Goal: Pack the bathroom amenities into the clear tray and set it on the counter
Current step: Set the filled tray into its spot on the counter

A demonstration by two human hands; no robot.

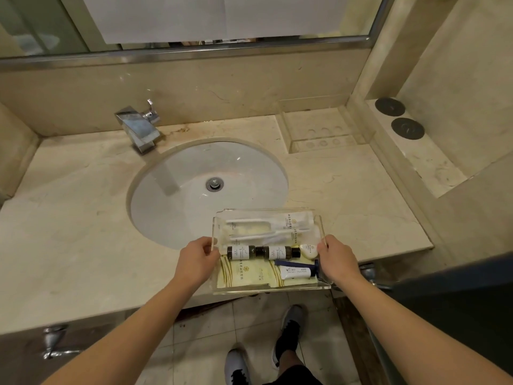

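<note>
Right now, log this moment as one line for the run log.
stage: carrying | left hand: grips clear tray left edge | right hand: grips right edge | tray: packed, over counter front edge, partly above sink

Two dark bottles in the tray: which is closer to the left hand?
The dark bottle at the row's left end, beside the left hand; the other bottle lies nearer the soap.

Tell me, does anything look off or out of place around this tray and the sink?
The clear tray is not on the counter yet: the left hand and right hand hold it partly over the sink and the counter's front edge. Its contents lie in tidy rows. Brownish staining marks the counter behind the faucet.
</note>
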